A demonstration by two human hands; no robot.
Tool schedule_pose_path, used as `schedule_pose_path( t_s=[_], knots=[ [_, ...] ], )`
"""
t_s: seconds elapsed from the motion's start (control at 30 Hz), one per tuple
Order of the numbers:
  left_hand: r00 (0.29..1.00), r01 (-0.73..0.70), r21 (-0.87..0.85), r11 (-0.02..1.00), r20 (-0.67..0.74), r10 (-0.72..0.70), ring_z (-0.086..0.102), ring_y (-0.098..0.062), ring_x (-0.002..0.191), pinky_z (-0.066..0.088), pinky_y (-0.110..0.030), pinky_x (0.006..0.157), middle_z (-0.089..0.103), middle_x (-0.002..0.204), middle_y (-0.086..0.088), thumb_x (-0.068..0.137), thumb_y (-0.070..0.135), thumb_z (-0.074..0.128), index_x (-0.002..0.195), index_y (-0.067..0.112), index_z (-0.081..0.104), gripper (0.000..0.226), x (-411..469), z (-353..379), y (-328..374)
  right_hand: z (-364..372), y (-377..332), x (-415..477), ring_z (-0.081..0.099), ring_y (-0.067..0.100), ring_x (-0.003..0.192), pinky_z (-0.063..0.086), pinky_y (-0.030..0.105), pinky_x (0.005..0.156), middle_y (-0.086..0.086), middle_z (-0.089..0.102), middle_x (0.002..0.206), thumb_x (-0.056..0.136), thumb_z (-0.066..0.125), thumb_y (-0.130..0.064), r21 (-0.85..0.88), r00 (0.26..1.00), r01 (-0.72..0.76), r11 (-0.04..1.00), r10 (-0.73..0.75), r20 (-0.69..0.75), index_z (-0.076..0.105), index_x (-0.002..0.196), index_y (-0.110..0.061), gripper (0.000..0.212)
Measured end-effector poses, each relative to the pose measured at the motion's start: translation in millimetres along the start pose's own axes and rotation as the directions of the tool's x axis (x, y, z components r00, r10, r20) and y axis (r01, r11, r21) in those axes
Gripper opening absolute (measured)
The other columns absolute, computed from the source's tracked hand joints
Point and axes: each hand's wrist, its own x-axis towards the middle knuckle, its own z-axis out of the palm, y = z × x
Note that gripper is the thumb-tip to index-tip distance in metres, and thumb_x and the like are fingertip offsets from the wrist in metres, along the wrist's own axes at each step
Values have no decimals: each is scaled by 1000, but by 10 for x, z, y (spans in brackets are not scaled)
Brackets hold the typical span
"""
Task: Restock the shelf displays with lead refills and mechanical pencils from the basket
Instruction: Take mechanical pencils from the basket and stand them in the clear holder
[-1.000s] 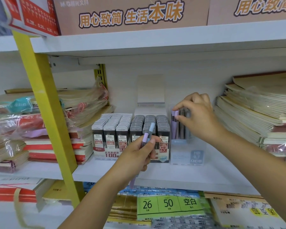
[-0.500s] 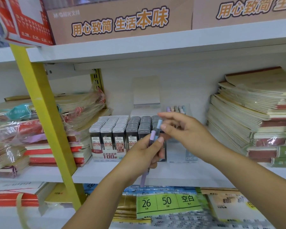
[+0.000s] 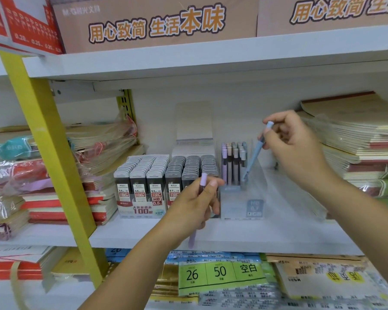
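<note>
**Desk:** How is the light?

**Photographer:** Bright, even store light, apparently from above and in front. The white shelf (image 3: pixel 278 233) reads pale and slightly washed out.

**Desk:** Shadows, glare?

**Photographer:** Only a soft grey band under the upper shelf (image 3: pixel 188 61). Highlights glint on the plastic-wrapped notebooks (image 3: pixel 99 142) at left. The clear pencil display (image 3: pixel 251 204) looks milky.

**Desk:** Sharpness?

**Photographer:** Fair at centre. The lilac pencil (image 3: pixel 203 182) in the left hand (image 3: pixel 193 209) smears at its lower tip. The blue pencil (image 3: pixel 254 155) in the right hand (image 3: pixel 298 148) is soft. The wide lens tilts the yellow upright (image 3: pixel 52 153) and bows the shelf lines. The bottom corners blur.
</note>
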Motion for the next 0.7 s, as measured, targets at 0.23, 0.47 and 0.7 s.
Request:
schedule_pose_path(
  t_s=[0.23, 0.47, 0.7],
  knots=[
    [999, 34, -18, 999, -6, -34, 36, -5, 46, 30, -21, 45, 56, 60, 11, 106, 38, 43, 109, 35, 65, 22, 14, -25, -58, 95, 303, -1, 58, 10, 78, 38, 18, 61, -5, 65, 89, 94, 59, -21, -461, 983, 136, 877, -62, 171, 60, 109, -23, 14],
    [999, 41, -13, 999, -19, -41, 37, -5, 46, 31, -21, 46, 56, 61, 9, 106, 37, 43, 109, 32, 65, 23, 7, -70, -115, 98, 331, 2, 54, 10, 77, 36, 24, 62, -9, 58, 85, 93, 60, -23, -518, 975, 177, 837, -77, 210, 61, 106, -23, 14],
    [999, 49, -20, 999, -16, -49, 39, -5, 48, 34, -20, 48, 57, 62, 9, 106, 32, 44, 112, 29, 65, 22, 1, -55, -129, 178, 402, 86, 51, 12, 79, 35, 28, 61, -6, 62, 82, 85, 71, -26, -535, 985, 155, 831, -92, 143, 53, 92, -27, 19]
  ],
)
